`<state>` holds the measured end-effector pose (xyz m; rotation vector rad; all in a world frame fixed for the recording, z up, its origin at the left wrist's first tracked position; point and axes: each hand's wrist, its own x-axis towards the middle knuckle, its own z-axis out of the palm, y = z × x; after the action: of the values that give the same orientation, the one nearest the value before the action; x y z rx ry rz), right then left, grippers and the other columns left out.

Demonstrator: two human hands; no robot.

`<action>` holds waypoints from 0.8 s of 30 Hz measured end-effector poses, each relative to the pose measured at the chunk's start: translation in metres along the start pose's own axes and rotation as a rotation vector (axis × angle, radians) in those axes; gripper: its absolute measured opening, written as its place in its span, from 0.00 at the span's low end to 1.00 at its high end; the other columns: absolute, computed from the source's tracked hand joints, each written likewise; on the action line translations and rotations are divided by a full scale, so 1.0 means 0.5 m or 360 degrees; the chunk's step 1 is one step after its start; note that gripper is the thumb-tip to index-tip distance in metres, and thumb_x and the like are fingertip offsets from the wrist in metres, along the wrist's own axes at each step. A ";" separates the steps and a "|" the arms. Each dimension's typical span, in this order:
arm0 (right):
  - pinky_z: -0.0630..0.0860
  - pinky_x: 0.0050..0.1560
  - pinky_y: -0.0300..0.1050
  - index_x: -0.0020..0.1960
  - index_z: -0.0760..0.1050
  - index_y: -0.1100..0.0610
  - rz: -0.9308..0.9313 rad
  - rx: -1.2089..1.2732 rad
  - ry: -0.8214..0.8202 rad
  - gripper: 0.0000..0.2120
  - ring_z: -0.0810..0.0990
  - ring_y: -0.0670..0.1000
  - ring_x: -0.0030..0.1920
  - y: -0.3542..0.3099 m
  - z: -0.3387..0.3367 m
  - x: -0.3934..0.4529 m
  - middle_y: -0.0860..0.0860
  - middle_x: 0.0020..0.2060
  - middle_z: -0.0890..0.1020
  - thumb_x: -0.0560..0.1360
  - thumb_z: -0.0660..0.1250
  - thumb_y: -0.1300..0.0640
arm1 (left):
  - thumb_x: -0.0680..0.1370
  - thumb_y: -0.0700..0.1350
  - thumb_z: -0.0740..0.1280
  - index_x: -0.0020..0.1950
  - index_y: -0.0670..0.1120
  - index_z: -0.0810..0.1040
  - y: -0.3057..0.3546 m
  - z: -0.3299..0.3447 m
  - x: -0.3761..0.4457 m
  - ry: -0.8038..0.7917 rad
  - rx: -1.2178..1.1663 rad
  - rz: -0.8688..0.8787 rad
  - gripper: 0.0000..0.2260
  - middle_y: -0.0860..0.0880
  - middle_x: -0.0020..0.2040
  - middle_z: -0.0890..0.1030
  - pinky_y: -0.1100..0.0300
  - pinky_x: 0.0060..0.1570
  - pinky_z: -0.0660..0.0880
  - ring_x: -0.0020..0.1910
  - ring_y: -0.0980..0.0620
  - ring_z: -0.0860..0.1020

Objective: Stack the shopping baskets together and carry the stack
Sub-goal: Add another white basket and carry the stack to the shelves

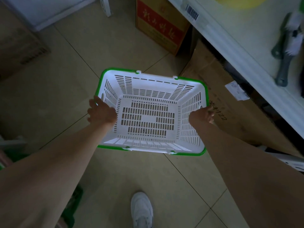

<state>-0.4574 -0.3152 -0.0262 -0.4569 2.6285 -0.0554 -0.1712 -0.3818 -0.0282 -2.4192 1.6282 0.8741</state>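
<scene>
A white slotted shopping basket (148, 116) with a green rim hangs level above the tiled floor, seen from above, with nothing inside. My left hand (102, 112) grips its left short side, fingers curled over the rim. My right hand (203, 115) grips the right short side the same way. The green handles lie folded down along the rim. No other basket is clearly in view.
A red and tan carton (159, 28) stands on the floor ahead. Flat brown cardboard boxes (230, 102) lie under a white shelf (238, 51) on the right. A grey tool (283, 63) lies on that shelf. My white shoe (142, 209) is below.
</scene>
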 end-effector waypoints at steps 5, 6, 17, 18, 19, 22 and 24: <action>0.67 0.68 0.61 0.76 0.52 0.62 0.0069 -0.0031 -0.0059 0.31 0.67 0.62 0.70 0.009 0.005 0.026 0.63 0.72 0.62 0.77 0.61 0.60 | 0.80 0.47 0.57 0.75 0.37 0.55 -0.011 -0.006 0.031 0.0007 -0.0143 -0.0246 0.26 0.34 0.69 0.68 0.42 0.63 0.72 0.65 0.34 0.72; 0.67 0.68 0.59 0.75 0.53 0.63 0.0083 -0.0043 -0.0059 0.30 0.66 0.62 0.70 0.010 0.004 0.028 0.63 0.71 0.62 0.77 0.61 0.60 | 0.80 0.47 0.57 0.72 0.37 0.59 -0.014 -0.007 0.033 -0.0006 -0.0145 -0.0292 0.24 0.34 0.67 0.70 0.43 0.61 0.73 0.63 0.35 0.74; 0.62 0.70 0.57 0.75 0.56 0.65 0.0120 -0.0119 0.0126 0.27 0.63 0.63 0.73 0.030 -0.045 -0.009 0.65 0.72 0.63 0.83 0.55 0.51 | 0.80 0.44 0.55 0.74 0.36 0.55 -0.038 -0.072 -0.033 -0.0093 -0.0207 -0.0446 0.25 0.34 0.69 0.68 0.46 0.55 0.74 0.64 0.36 0.74; 0.62 0.70 0.59 0.75 0.56 0.65 0.0124 -0.0093 0.0153 0.27 0.63 0.63 0.73 0.031 -0.056 -0.018 0.66 0.72 0.63 0.82 0.56 0.51 | 0.80 0.44 0.55 0.75 0.36 0.53 -0.039 -0.084 -0.044 -0.0099 -0.0207 -0.0436 0.26 0.33 0.70 0.67 0.46 0.58 0.73 0.64 0.36 0.73; 0.61 0.69 0.60 0.75 0.56 0.65 0.0136 -0.0090 0.0166 0.27 0.63 0.64 0.73 0.032 -0.066 -0.024 0.66 0.72 0.63 0.82 0.56 0.50 | 0.80 0.44 0.55 0.76 0.36 0.52 -0.040 -0.097 -0.055 -0.0084 -0.0216 -0.0417 0.26 0.34 0.70 0.67 0.46 0.60 0.74 0.65 0.36 0.73; 0.60 0.70 0.62 0.75 0.56 0.64 0.0178 -0.0079 0.0139 0.28 0.62 0.66 0.73 0.016 -0.104 -0.054 0.67 0.73 0.61 0.82 0.57 0.50 | 0.80 0.43 0.56 0.76 0.36 0.52 -0.045 -0.143 -0.091 -0.0022 -0.0232 -0.0365 0.27 0.34 0.69 0.67 0.45 0.62 0.73 0.66 0.36 0.72; 0.58 0.71 0.64 0.77 0.54 0.63 0.0167 -0.0034 0.0117 0.29 0.61 0.66 0.74 -0.006 -0.134 -0.090 0.66 0.74 0.60 0.82 0.57 0.49 | 0.79 0.41 0.57 0.75 0.35 0.53 -0.047 -0.176 -0.119 0.0060 -0.0209 -0.0327 0.26 0.33 0.70 0.67 0.44 0.63 0.70 0.68 0.36 0.69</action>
<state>-0.4493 -0.3057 0.0537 -0.3293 2.7229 -0.0105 -0.1307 -0.3568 0.0695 -2.6475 1.3410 0.9322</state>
